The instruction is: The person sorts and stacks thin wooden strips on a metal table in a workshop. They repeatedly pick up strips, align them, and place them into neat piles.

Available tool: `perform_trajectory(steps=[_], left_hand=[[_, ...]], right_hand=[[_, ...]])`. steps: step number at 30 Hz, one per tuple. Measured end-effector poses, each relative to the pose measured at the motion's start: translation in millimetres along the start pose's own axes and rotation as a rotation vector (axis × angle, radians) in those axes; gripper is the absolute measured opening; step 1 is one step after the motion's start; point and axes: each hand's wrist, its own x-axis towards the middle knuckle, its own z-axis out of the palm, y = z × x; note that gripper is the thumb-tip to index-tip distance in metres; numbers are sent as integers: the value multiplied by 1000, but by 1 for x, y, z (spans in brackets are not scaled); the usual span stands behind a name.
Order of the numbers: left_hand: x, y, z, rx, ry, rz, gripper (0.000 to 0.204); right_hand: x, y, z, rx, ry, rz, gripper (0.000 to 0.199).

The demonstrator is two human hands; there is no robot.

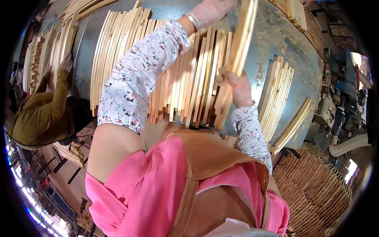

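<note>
- The work seems unfinished: many loose strips [181, 85] lie on the worktop [272, 37], and wood [241, 41] is held at their right edge.
- Right grip [240, 87] clasps this wood; left grip [210, 14] is near its upper end, its hold I cannot tell.
- Counted: two small groups [277, 94] at right; the loose strips overlap too much for counting.

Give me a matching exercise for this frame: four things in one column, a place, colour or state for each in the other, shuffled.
1. Right hand
2. Apron
3. Co-worker's sleeve
4. Ribbed hose

A. Olive
B. Near the picture's right edge
C. Closed around wood
D. Brown

Pairs: 1-C, 2-D, 3-A, 4-B
</note>
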Motion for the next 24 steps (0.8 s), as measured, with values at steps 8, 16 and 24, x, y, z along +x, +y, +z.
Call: perform_trajectory(steps=[8,16,24], left_hand=[[-21,-55,67,1025,-345,-225,57],[-90,11,64,662,-921,-165,58],[-86,37,43,10,-334,-507,38]], right_hand=[[-13,38,-64,130,56,22,31],[-9,55,-56,112,29,77,56],[-19,37,-42,-66,-73,-7,76]])
